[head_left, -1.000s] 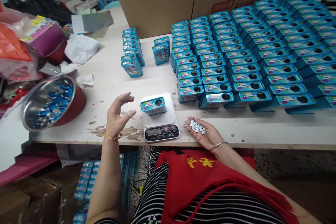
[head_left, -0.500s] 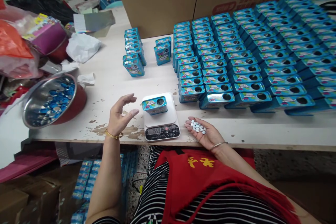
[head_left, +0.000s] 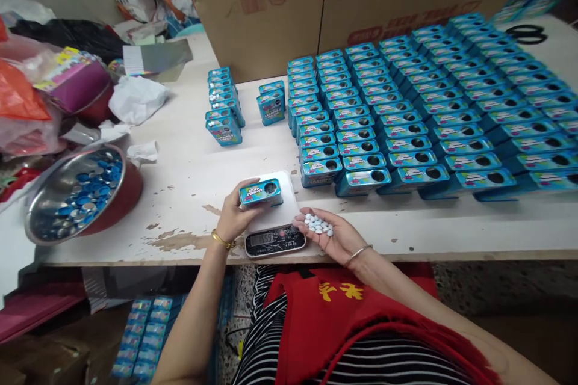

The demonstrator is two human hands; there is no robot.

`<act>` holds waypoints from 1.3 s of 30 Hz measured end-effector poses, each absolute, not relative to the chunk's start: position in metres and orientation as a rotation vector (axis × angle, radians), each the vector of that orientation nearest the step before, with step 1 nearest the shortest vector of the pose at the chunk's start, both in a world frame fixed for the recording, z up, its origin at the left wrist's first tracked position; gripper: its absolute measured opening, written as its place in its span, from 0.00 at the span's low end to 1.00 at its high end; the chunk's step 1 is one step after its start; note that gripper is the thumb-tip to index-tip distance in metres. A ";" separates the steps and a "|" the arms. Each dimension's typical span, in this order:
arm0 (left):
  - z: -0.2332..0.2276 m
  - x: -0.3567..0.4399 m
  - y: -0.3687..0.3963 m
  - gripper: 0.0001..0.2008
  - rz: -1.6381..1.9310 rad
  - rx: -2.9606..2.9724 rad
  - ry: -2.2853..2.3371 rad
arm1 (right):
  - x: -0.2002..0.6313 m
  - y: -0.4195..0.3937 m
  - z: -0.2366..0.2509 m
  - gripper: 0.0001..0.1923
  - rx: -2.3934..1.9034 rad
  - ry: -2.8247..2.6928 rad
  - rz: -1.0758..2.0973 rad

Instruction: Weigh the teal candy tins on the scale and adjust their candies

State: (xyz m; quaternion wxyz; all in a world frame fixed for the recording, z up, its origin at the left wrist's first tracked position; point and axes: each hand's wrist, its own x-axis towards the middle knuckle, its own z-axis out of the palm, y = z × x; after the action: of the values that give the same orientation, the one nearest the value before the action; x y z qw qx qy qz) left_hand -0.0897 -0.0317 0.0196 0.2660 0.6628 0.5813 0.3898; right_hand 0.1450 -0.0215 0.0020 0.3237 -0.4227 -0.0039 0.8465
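Gripping the blue tin (head_left: 261, 191) from its left side, the left hand (head_left: 235, 216) has fingers closed on it — tin sits on the white scale (head_left: 275, 234) at the near table (head_left: 189, 162) edge. Right hand (head_left: 332, 237) lies palm up, open, cupping white candies (head_left: 318, 224) just right of the scale. Rows of tins (head_left: 406, 114) far right; steel bowl (head_left: 74, 192) left.

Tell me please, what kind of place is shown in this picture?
Probably a small packing workshop for candy. Rows of identical blue tins cover the white table, the left hand grips one tin on a small digital scale, and the right hand cups white candies. Cardboard cartons stand behind.
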 end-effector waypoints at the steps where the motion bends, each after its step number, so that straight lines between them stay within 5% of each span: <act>1: 0.024 -0.084 -0.030 0.23 1.050 1.870 1.565 | 0.139 -0.019 0.006 0.10 -1.071 0.012 2.247; 8: 0.066 -0.065 -0.032 0.23 0.799 2.786 1.486 | 0.107 -0.001 0.019 0.09 -0.892 0.250 2.226; 23: 0.052 -0.063 -0.039 0.24 0.916 2.906 1.640 | 0.096 0.003 0.030 0.10 -0.886 0.364 2.194; 39: -0.003 -0.082 -0.024 0.22 1.241 1.588 1.649 | 0.137 -0.009 0.010 0.07 -0.938 0.272 2.150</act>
State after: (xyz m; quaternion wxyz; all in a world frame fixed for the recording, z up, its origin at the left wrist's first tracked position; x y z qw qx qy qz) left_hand -0.0822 -0.0243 -0.0026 0.2657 0.5879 0.6106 0.4593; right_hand 0.1374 -0.0089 0.0098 0.3803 -0.3672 0.1067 0.8421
